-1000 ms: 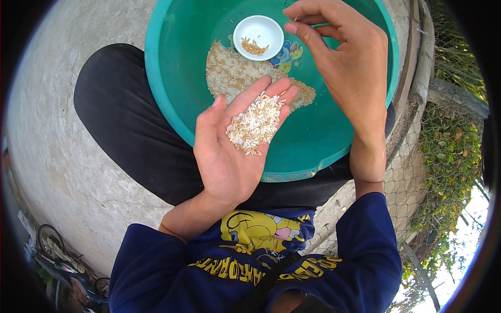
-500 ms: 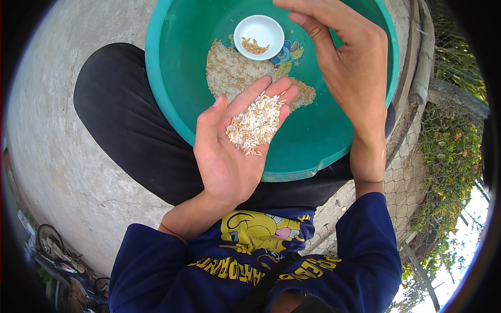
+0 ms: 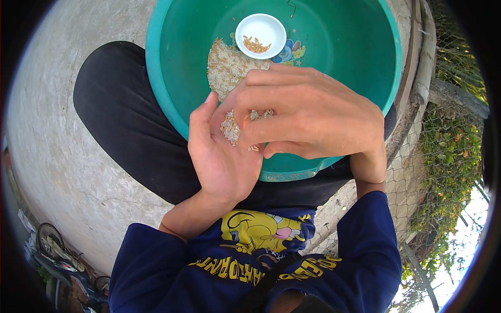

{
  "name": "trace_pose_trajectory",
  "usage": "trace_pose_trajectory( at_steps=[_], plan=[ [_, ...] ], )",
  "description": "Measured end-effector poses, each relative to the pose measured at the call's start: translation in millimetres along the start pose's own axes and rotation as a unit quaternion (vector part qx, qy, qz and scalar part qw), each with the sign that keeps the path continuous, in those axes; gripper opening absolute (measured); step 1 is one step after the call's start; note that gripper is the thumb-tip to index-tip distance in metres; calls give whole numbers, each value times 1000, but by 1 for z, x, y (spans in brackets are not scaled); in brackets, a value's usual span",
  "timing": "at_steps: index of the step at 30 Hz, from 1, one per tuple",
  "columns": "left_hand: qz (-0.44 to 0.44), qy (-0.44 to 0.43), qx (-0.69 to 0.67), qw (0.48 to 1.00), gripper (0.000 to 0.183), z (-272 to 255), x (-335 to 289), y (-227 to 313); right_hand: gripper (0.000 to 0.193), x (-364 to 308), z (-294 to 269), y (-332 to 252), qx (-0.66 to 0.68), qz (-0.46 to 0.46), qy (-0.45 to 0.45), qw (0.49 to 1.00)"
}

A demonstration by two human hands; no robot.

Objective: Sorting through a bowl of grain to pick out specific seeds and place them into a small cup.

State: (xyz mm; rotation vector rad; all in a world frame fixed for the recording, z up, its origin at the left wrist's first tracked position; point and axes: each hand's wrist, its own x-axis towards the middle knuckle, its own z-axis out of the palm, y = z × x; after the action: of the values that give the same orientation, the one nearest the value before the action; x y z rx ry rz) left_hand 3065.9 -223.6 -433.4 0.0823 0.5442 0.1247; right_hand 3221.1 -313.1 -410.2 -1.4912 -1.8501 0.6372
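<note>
My left hand [image 3: 222, 161] is palm up in front of my lap, cupping a small heap of white rice grains [image 3: 230, 128] mixed with brown unhusked ones. Over it reaches my right hand [image 3: 318, 112], bent fingers touching the grains, thumb and forefinger apart; its fingers hide part of the heap. Beneath both hands is a green plastic basin [image 3: 172, 99]. A patch of mixed rice [image 3: 225, 68] lies on the basin's bottom, partly behind my hands. At that patch's far edge stands a small white bowl [image 3: 263, 28] with some brown unhusked grains [image 3: 255, 46] in it.
My bent knee in black trousers [image 3: 120, 104] flanks the basin on grey concrete [image 3: 62, 130]. To the right are a wooden pole [image 3: 424, 57], wire mesh fence [image 3: 402, 172] and green plants [image 3: 449, 141]. A motorbike [image 3: 57, 255] is at the lower left.
My right hand has come down from above the basin's right side onto the grains in my left palm. The left hand has stayed nearly in place.
</note>
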Motion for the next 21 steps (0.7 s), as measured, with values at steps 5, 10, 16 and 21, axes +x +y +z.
trace_pose_trajectory(
  at_steps=[5, 10, 16, 21],
  plan=[
    [-14, 43, 21, 999, 48, 1, -1, -1, 18, 2, 8, -4, -18, -4, -5, 1000],
    [-18, 1, -4, 1000, 43, -7, 1, 0, 22, 2, 10, -4, -41, 7, -47, 998],
    [-16, -11, 5, 1000, 45, -11, 4, -1, 13, 1, 12, -3, -33, 9, -40, 999],
    [-6, 23, -10, 1000, 47, -3, 4, -5, 14, 2, 6, 1, 0, -16, 16, 1000]
  ],
)
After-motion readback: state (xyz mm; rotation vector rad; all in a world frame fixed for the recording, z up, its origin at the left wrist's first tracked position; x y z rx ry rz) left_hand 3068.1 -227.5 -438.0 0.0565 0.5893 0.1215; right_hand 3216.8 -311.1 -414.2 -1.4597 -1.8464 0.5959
